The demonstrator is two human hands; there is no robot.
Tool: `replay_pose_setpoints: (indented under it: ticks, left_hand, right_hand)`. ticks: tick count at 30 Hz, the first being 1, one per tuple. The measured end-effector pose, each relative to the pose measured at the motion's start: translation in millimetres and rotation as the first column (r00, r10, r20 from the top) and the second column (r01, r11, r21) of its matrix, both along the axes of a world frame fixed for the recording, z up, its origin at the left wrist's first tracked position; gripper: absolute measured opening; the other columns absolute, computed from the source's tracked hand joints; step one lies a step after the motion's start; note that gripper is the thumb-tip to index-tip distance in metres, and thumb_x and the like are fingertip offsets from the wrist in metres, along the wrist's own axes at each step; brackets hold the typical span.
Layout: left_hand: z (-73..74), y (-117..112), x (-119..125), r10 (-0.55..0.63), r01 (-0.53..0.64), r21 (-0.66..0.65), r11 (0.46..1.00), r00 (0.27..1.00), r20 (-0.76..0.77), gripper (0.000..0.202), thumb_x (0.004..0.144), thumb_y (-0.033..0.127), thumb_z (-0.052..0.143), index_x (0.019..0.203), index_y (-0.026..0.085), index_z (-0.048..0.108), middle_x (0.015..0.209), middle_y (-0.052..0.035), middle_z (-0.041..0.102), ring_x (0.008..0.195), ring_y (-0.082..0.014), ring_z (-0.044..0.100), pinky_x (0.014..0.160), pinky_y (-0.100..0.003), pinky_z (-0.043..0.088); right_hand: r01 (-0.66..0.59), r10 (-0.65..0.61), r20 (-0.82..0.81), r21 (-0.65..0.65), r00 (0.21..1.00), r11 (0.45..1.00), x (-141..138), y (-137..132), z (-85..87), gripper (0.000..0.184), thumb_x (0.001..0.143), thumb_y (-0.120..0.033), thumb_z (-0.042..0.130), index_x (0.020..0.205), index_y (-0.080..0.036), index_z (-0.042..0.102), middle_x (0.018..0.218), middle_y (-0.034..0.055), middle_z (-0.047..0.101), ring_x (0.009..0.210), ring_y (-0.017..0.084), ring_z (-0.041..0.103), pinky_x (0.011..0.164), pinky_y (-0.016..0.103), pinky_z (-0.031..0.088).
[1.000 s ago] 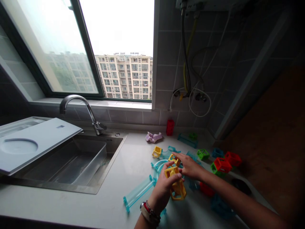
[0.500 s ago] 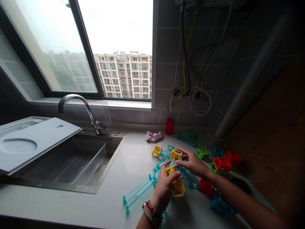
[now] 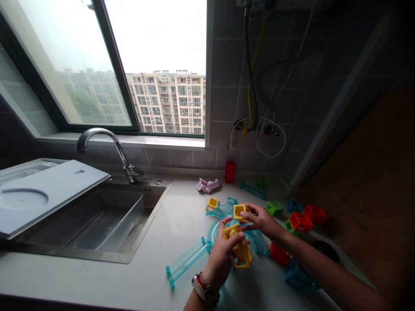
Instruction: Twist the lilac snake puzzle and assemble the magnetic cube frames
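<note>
My left hand is closed round a yellow stack of hollow blocks, held upright above the counter. My right hand pinches a single yellow cube frame between thumb and fingers, just above and behind the stack; a small gap seems to separate them. Under and behind both hands lie clear blue track pieces, among them a curved piece, a round piece partly hidden by my left hand, and a long straight chute. Another yellow cube sits by the curved piece's left end.
To the right are green, red and blue hollow blocks. A red block stands by the wall, near a lilac folded piece. The sink with its faucet and white board lies left.
The yellow cube in my right hand has turned so its square opening faces me more. Blue track by the left yellow cube now overlaps its front. My left hand keeps hold of the stack.
</note>
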State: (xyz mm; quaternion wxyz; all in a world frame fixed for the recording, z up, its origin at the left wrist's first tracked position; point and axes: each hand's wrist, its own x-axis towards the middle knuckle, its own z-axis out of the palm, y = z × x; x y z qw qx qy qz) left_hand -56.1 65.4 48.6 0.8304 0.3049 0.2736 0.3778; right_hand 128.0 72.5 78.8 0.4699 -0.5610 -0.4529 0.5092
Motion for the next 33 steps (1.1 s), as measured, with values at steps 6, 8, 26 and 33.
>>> replay_pose_setpoints:
  ticks: [6, 8, 26, 33]
  left_hand:
    - [5.6, -1.8, -1.8, -0.019, 0.019, -0.015, 1.000, 0.999, 0.033, 0.109, 0.074, 0.032, 0.088, 0.160, 0.029, 0.021, 0.127, -0.0131, 0.069, 0.087, -0.0245, 0.074, 0.084, -0.037, 0.054]
    - [4.6, -1.3, -1.0, -0.027, 0.028, -0.033, 0.999, 0.999, 0.040, 0.110, 0.072, 0.031, 0.089, 0.161, 0.029, 0.023, 0.129, -0.0134, 0.068, 0.087, -0.0246, 0.074, 0.084, -0.037, 0.054]
    - [21.7, -3.5, -4.5, 0.093, -0.094, -0.061, 0.994, 0.995, -0.020, 0.099, 0.082, 0.047, 0.082, 0.159, 0.030, 0.022, 0.126, -0.0118, 0.070, 0.088, -0.0250, 0.075, 0.073, -0.034, 0.056]
    - [38.5, -10.6, -9.5, 0.097, -0.096, 0.062, 0.993, 0.995, -0.003, 0.080, 0.079, 0.058, 0.081, 0.141, 0.021, 0.047, 0.111, -0.0091, 0.070, 0.074, -0.0202, 0.072, 0.064, -0.029, 0.053]
  right_hand:
    - [-0.079, 0.079, 0.185, -0.010, 0.980, 0.997, 2.6, -1.6, -4.0, 0.048, 0.085, -0.042, 0.071, 0.125, -0.018, 0.063, 0.100, 0.0050, 0.074, 0.081, 0.022, 0.074, 0.069, 0.033, 0.060]
    - [-0.088, 0.078, 0.204, 0.041, 0.976, 0.995, 2.6, -3.0, -4.6, 0.049, 0.085, -0.041, 0.072, 0.127, -0.017, 0.062, 0.100, 0.0056, 0.075, 0.082, 0.022, 0.074, 0.072, 0.033, 0.060]
    - [0.331, -0.330, -0.056, 0.013, 0.942, 0.944, -12.6, -68.3, 27.4, 0.055, 0.076, -0.058, 0.083, 0.114, -0.024, 0.065, 0.106, 0.0072, 0.072, 0.104, 0.030, 0.072, 0.083, 0.041, 0.065]
    - [0.463, -0.462, -0.051, -0.003, 0.885, 0.887, -22.4, -120.6, 14.2, 0.066, 0.067, -0.062, 0.087, 0.118, -0.027, 0.066, 0.112, 0.0096, 0.072, 0.094, 0.031, 0.074, 0.066, 0.038, 0.066]
